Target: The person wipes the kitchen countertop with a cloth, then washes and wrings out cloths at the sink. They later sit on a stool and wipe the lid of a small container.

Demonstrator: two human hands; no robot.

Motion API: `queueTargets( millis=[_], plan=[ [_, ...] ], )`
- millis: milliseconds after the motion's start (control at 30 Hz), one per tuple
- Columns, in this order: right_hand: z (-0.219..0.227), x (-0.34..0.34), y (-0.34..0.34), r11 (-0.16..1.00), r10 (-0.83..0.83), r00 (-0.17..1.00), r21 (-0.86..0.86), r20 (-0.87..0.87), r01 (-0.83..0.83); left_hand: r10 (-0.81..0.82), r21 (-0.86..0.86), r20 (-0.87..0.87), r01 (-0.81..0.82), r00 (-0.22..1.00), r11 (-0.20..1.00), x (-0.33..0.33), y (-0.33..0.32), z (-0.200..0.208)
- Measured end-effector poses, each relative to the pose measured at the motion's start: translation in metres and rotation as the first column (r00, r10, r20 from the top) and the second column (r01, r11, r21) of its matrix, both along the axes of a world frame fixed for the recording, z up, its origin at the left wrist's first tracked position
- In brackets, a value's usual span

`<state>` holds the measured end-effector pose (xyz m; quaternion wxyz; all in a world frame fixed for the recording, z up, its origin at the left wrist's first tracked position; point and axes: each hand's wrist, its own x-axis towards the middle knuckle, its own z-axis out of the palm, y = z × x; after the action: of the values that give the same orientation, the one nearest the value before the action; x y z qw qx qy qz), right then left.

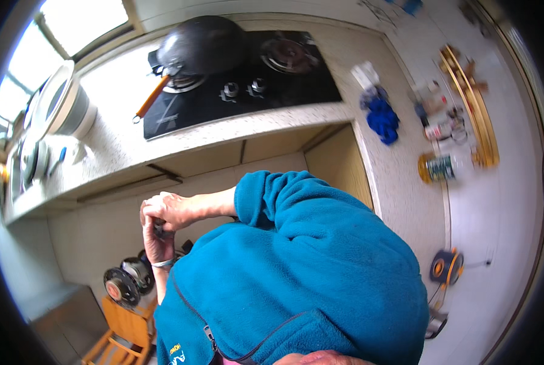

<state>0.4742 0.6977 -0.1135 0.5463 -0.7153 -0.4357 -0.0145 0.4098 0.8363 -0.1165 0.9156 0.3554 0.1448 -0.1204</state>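
A small dark object (159, 229) sits between the person's two hands, left of centre in the frame; it is mostly covered, so its kind cannot be told. The left hand (156, 246), with a pale band at its wrist, is under it, palm side partly showing. The right hand (170, 210) reaches in from the right and lies over the top, its fingers bent and close together. Both hands are curled around the object and touch each other; how far the hidden fingertips are open cannot be told.

A teal fleece (302, 249) with a front zip fills the lower middle of the frame. Above the hands, a speckled counter (223, 131) runs across the picture, with open space beneath it. On it, at upper centre, is a black glass stove (223, 106) with two knobs. A dark wok (202, 47) with an orange handle sits over its left burner; the right burner is uncovered.

At upper left, a pale tub (80, 115) stands below a bright window (80, 24). At upper right lie a bunched blue cloth (383, 121) and, further right, a bottle (439, 168) of yellow liquid near a wooden rack (482, 121). At lower left is a wooden chair (123, 325).
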Motion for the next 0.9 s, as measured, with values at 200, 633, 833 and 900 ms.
queueTargets(
  millis=[200, 633, 833, 900],
  plan=[
    [-0.011, -0.034, -0.093, 0.932, -0.087, 0.954, -0.362, -0.288, -0.025, -0.180, 0.334, 0.068, 0.148, 0.981, 0.931, -0.004, -0.025, -0.047],
    [-0.033, -0.043, -0.637, -0.252, -0.931, -0.073, -0.484, 0.359, 0.838, 0.566, 0.665, -0.247, -0.288, 0.786, 0.689, -0.052, 0.022, -0.081],
    [-0.065, -0.108, -0.697, -0.426, -0.900, -0.135, -0.776, 0.413, 0.465, 0.633, 0.671, -0.301, -0.312, 0.714, 0.672, -0.061, -0.027, -0.088],
    [-0.077, -0.114, -0.682, -0.432, -0.888, -0.152, -0.675, 0.434, 0.598, 0.636, 0.666, -0.317, -0.313, 0.703, 0.677, -0.060, -0.041, -0.093]
  ],
)
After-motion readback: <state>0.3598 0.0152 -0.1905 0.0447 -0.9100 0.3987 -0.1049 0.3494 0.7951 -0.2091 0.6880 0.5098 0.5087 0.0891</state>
